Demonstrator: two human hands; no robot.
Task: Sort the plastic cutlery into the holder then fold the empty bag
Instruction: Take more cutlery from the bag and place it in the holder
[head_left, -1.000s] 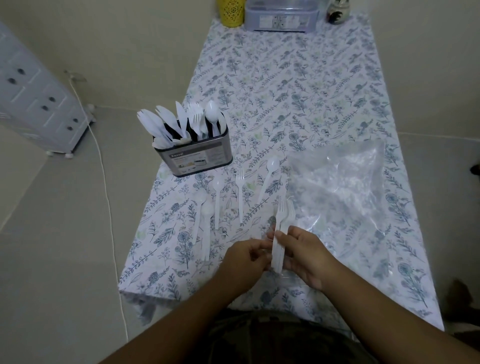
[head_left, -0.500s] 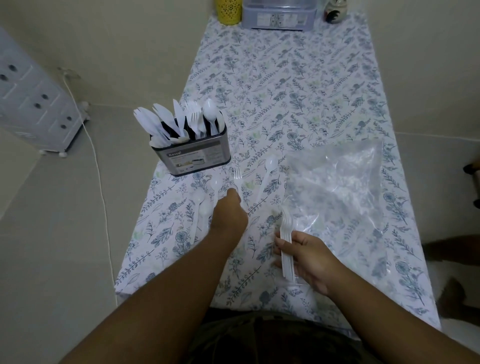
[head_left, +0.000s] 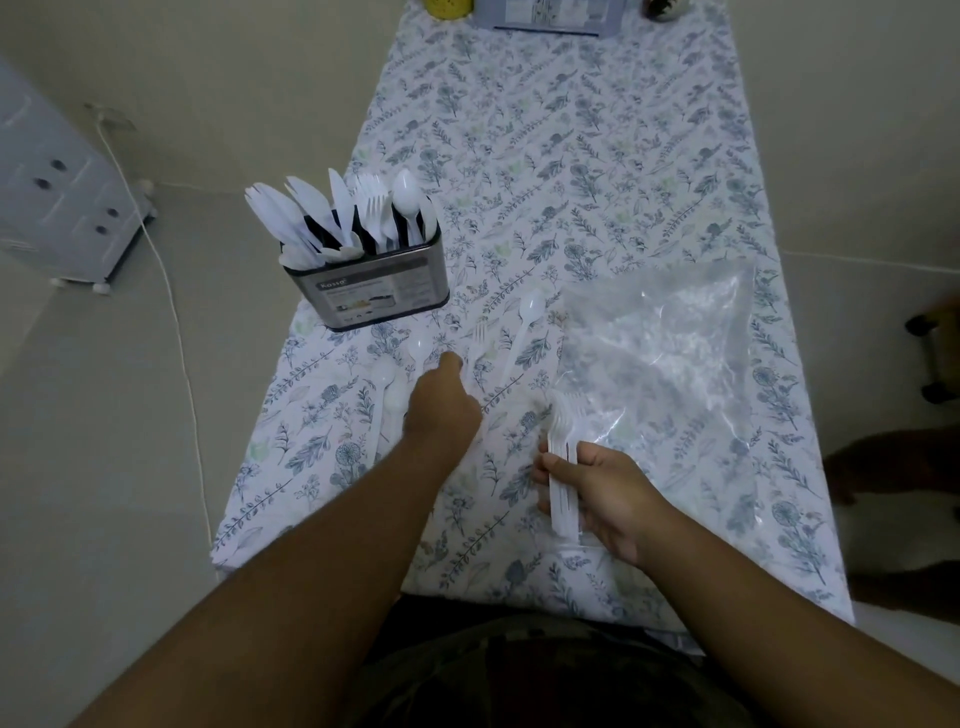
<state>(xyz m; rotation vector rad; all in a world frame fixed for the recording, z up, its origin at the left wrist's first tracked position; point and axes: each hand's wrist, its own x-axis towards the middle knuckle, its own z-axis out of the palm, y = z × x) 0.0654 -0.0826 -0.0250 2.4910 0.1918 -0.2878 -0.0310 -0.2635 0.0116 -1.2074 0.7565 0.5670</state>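
here the right hand (head_left: 597, 488) grips a bundle of forks (head_left: 562, 457); the left hand (head_left: 441, 405) reaches, fingers curled, its grip hidden, toward a loose fork (head_left: 477, 347) just ahead on the counter (head_left: 571, 156).

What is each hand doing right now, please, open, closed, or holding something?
Left hand: reaching down among the loose cutlery by the fork; grip cannot be told.
Right hand: closed around a bundle of forks.

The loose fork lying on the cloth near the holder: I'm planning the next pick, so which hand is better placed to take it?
Left. The left hand is already reaching beside the loose fork, apparently empty, while the right hand sits nearer the body, closed on a bundle of forks.
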